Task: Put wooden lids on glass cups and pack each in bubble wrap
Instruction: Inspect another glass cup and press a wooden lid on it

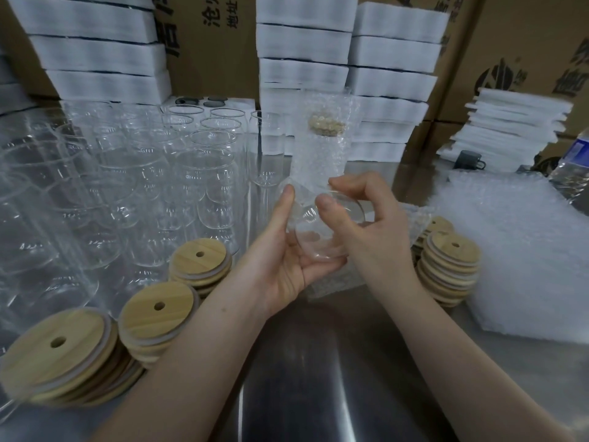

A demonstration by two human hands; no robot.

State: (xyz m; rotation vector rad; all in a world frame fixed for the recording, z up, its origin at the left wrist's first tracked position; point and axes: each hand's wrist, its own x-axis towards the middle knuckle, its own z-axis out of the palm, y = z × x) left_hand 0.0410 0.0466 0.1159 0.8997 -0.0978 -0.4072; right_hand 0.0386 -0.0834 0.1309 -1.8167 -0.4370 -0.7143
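Observation:
A glass cup (pixel 322 237) with a wooden lid (pixel 325 123) on its far end is partly inside a bubble wrap sleeve (pixel 322 148); its clear bottom faces me. My left hand (pixel 288 250) cradles the cup's bottom from below, thumb along its left side. My right hand (pixel 366 224) pinches the sleeve's open edge at the cup's rim with thumb and forefinger. Several empty glass cups (pixel 178 173) stand at the left. Stacks of wooden lids (pixel 159 317) lie in front of them, and another lid stack (pixel 449 269) sits to the right of my hands.
A pile of bubble wrap sheets (pixel 522 250) lies at the right on the steel table (pixel 318 362). White foam-wrapped packs (pixel 392 81) and cardboard boxes (pixel 526 43) are stacked along the back. A plastic bottle (pixel 577 167) stands at the far right.

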